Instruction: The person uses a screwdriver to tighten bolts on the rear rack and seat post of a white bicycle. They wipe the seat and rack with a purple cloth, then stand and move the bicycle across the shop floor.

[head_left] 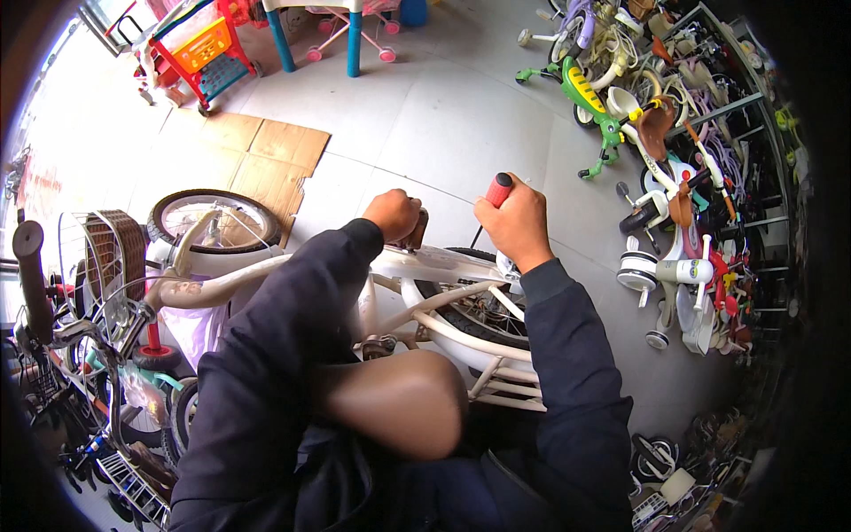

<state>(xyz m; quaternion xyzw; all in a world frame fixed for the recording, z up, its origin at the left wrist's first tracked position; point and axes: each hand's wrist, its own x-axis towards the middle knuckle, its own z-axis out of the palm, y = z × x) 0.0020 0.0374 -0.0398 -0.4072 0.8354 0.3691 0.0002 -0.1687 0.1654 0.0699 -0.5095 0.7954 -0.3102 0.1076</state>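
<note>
Before me a cream bicycle (225, 281) lies tilted over, its wheels away from me and its smooth brown saddle (399, 403), somewhat blurred, close to my body. My left hand (393, 215) is closed in a fist on the brown pedal (416, 232); its fingertips are hidden. Over the rear wheel (479, 324) my right hand (516, 223) is wrapped round a red-handled tool (499, 188) with a dark end. A thin dark rod shows just below that hand. Beside the hands runs the pale chain guard (434, 264). My left sleeve covers part of the frame.
Flattened cardboard (277, 147) lies on the floor near the front wheel (214, 192). The bicycle's basket (117, 253) and handlebar grip (32, 266) are at left. A green ride-on toy (592, 102) and several small bikes crowd the right. A red-and-yellow toy cart (206, 51) stands behind.
</note>
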